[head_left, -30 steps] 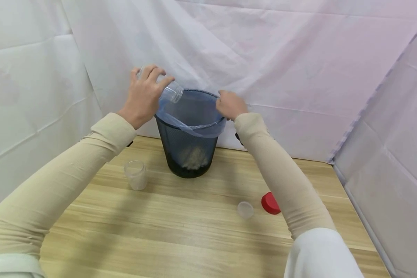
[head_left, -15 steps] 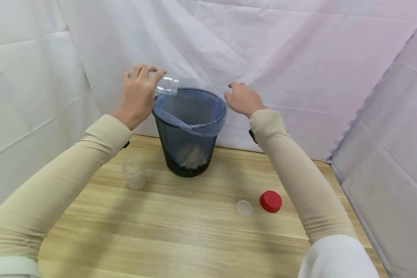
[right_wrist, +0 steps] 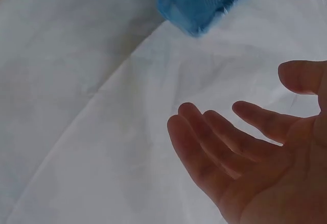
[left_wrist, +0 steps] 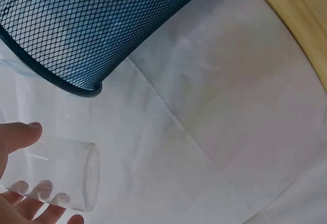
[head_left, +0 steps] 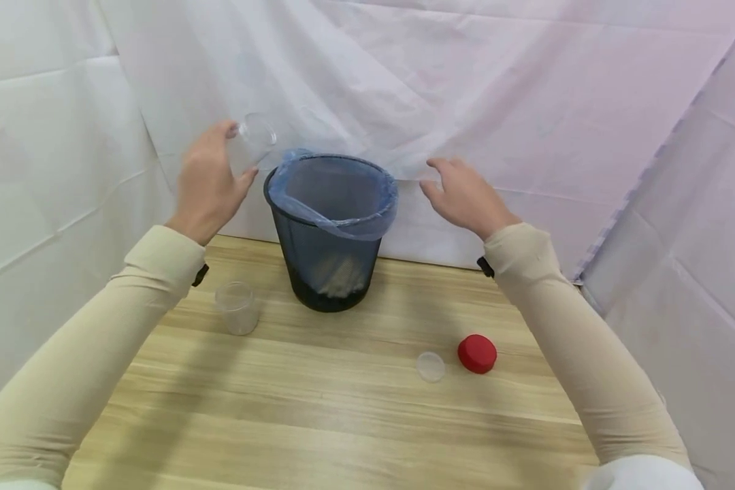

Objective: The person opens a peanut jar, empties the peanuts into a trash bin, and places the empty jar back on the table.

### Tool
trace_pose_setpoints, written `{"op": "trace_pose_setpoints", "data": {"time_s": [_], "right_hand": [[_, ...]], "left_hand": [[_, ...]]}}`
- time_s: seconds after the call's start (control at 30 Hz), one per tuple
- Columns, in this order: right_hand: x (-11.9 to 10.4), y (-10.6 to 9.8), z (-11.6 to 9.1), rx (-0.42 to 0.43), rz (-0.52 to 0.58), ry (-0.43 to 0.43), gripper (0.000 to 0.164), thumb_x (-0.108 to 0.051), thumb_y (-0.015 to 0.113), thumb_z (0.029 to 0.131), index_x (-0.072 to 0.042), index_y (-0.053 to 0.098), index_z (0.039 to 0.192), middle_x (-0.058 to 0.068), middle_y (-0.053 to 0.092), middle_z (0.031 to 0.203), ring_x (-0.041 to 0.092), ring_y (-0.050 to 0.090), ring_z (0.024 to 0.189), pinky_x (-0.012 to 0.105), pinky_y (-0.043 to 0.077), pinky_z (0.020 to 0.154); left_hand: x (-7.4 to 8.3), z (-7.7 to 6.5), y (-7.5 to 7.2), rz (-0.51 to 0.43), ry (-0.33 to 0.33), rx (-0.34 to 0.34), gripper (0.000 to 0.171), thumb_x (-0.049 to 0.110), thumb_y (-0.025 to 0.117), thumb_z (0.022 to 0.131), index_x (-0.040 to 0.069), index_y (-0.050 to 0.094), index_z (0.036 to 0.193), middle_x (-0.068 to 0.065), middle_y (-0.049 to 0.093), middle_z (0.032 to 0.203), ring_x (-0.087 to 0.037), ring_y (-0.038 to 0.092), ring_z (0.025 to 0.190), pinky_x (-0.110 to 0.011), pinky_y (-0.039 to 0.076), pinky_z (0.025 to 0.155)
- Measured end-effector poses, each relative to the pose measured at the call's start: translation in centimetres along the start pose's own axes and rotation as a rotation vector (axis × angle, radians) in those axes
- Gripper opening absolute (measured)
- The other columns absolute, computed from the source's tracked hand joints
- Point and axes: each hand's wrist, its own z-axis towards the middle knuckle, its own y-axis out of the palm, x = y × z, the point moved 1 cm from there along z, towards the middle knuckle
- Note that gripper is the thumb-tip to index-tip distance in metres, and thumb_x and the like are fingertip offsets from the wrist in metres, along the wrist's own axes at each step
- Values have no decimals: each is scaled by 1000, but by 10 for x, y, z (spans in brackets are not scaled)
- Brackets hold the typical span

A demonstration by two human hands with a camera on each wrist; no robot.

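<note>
My left hand (head_left: 207,182) grips a clear, see-through jar (left_wrist: 61,170), thumb on one side and fingers curled round the other. In the head view the jar is held up beside the left rim of a black mesh waste bin (head_left: 327,265). A blue plastic bag (head_left: 367,228) lines the bin and folds over its rim; pale stuff shows low down through the mesh. To the right of the bin, my right hand (head_left: 468,197) hangs in the air with relaxed, spread fingers and nothing in them, its palm showing in the right wrist view.
A clear cup (head_left: 239,314) stands on the wooden table (head_left: 318,422), left of the bin. Toward the right lie a red screw cap (head_left: 478,354) and a small translucent disc (head_left: 431,367). White sheeting (head_left: 367,75) hangs behind and on both sides.
My left hand has drawn the jar leftward, away from over the bin, and turned it more upright. My right hand has left the bin's right rim and moved right, its fingers loosening.
</note>
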Motion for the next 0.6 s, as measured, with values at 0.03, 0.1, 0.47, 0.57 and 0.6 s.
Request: {"op": "trace_pose_setpoints", "data": {"time_s": [0.03,0.1,0.47,0.57,0.6], "right_hand": [[2,4,-5,1,2,-1,64,-39,39,115,-4,32,169,24,35,173,44,29,162,62,26,131],[8,14,-17,8,6,-9,64,-38,42,115,-3,34,168,25,37,171,44,31,161,63,28,130],[32,62,-61,56,100,-29,59,-34,49,114,-3,42,164,24,44,166,43,42,153,63,38,124],[37,72,-71,49,126,-22,59,-32,50,114,-3,41,164,24,44,166,43,43,152,63,37,124],[39,75,-75,49,135,-18,58,-32,50,114,-3,41,164,24,44,165,43,44,151,63,38,124]], "left_hand": [[-3,-4,-1,-10,-15,4,69,5,83,91,-8,51,151,-30,62,146,-49,57,137,-60,44,118],[-8,-12,-1,-25,-38,14,69,7,83,91,-10,50,150,-32,62,143,-51,57,133,-62,45,115],[-38,-67,-8,-172,-298,-15,76,10,77,94,-7,39,157,-34,53,146,-49,52,132,-68,46,109],[-48,-87,-5,-219,-355,-19,79,8,77,93,-7,35,158,-35,51,148,-50,52,133,-68,46,111],[-51,-94,-4,-237,-376,-17,80,7,76,92,-7,35,159,-35,51,148,-50,53,134,-68,46,112]]}}
